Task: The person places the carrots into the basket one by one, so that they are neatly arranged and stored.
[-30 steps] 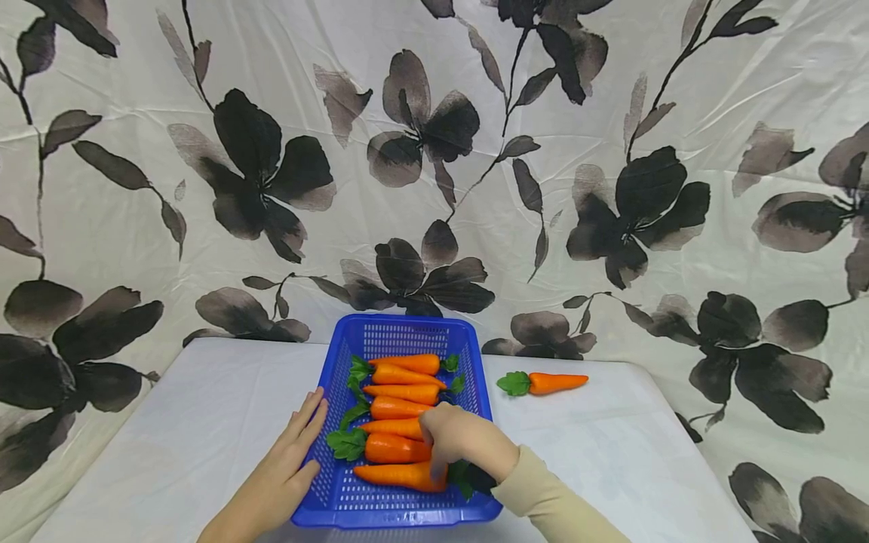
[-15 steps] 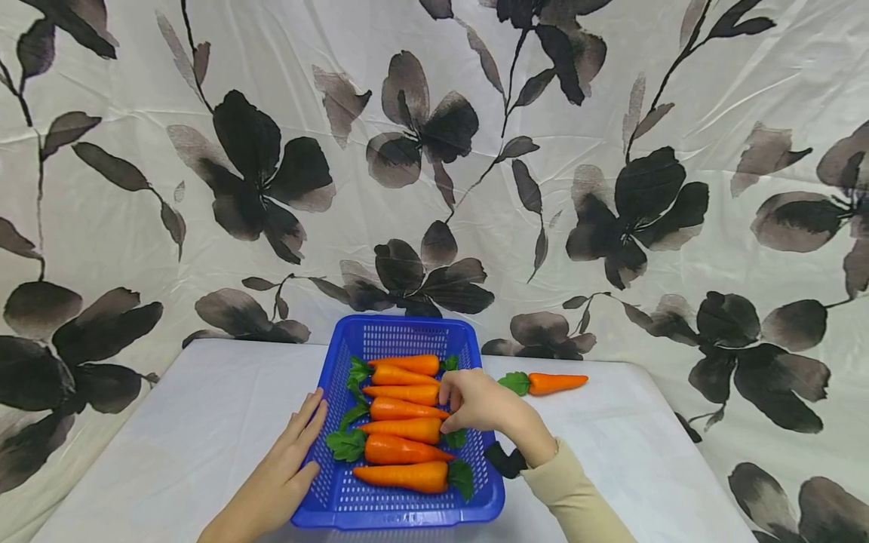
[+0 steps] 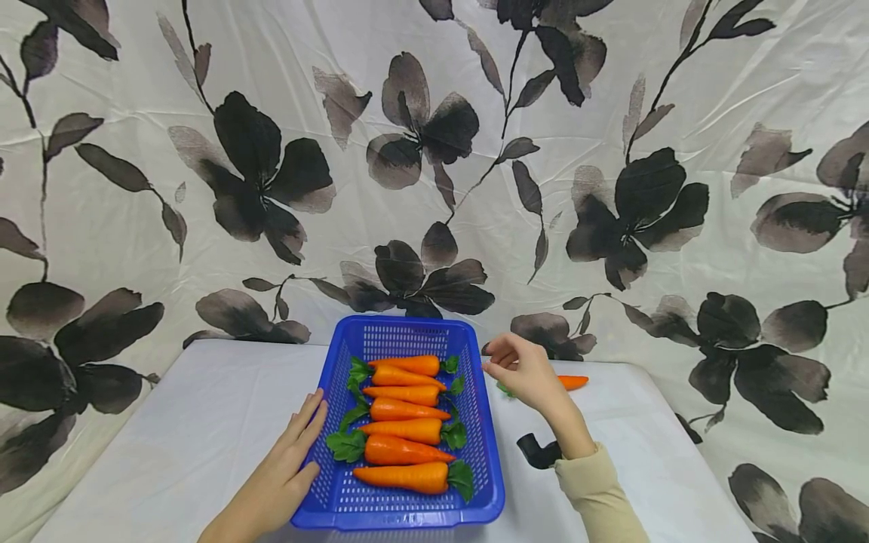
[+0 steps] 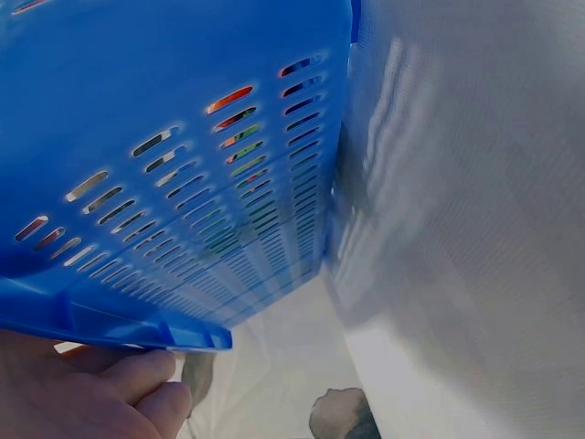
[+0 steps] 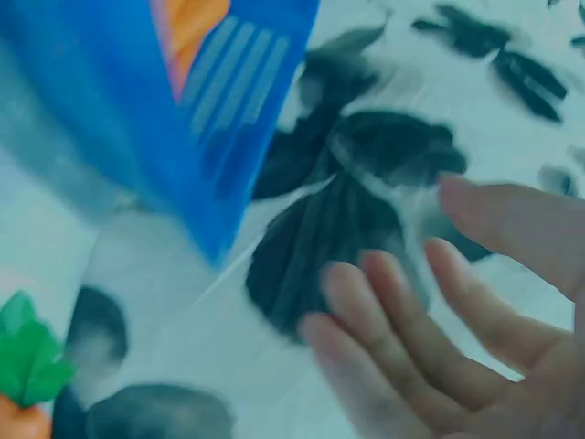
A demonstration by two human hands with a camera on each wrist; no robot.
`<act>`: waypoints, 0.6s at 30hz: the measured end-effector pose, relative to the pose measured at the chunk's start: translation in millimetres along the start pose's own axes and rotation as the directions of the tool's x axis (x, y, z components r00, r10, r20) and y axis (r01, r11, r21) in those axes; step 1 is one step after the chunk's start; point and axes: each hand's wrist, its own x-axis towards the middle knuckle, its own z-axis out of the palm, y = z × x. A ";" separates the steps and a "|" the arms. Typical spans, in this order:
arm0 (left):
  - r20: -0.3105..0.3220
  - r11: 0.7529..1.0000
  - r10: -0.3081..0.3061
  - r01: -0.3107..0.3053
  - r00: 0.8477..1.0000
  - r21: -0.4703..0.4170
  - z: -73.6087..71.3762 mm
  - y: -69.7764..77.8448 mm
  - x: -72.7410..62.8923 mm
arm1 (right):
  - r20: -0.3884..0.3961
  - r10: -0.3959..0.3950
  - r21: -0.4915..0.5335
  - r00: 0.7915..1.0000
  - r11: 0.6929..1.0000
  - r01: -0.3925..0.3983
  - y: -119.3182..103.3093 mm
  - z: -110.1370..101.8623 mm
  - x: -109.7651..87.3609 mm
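Note:
Several orange carrots (image 3: 400,477) with green leaves lie crosswise in a row inside a blue plastic basket (image 3: 400,520). Along the basket's left rim rests my left hand (image 3: 274,467), its fingers extended; the left wrist view shows this hand (image 4: 110,393) touching beneath the rim. My right hand (image 3: 532,377) is raised just right of the basket, holding nothing, its fingers loosely bent and apart in the right wrist view. Behind it, a single loose carrot (image 3: 573,382) on the table is partly hidden; its leaves (image 5: 35,352) appear at the right wrist view's lower left.
A white-covered table (image 3: 204,422) carries the basket and the loose carrot. At its back edge hangs a pale cloth (image 3: 516,249) printed with dark flowers. A black strap-like piece (image 3: 538,452) shows by the right wrist.
My right hand has come up from the front carrots, passed over the basket's right side and moved out toward the loose carrot. The left hand and the basket have stayed still.

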 end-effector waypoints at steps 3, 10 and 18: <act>0.001 1.000 -0.003 0.003 1.000 -0.002 -0.1 -0.1 0.0 | -0.103 0.006 0.043 0.995 0.999 -0.002 16.2 -6.9 3.0; -0.001 1.000 0.000 0.000 1.000 -0.003 -0.2 -0.1 -0.6 | -0.229 -0.049 0.088 0.972 0.994 0.070 52.0 -21.3 6.0; -0.003 1.000 0.002 -0.002 1.000 -0.016 1.2 -0.2 -0.9 | -0.293 -0.035 -0.006 0.955 0.999 0.035 101.7 -30.2 5.4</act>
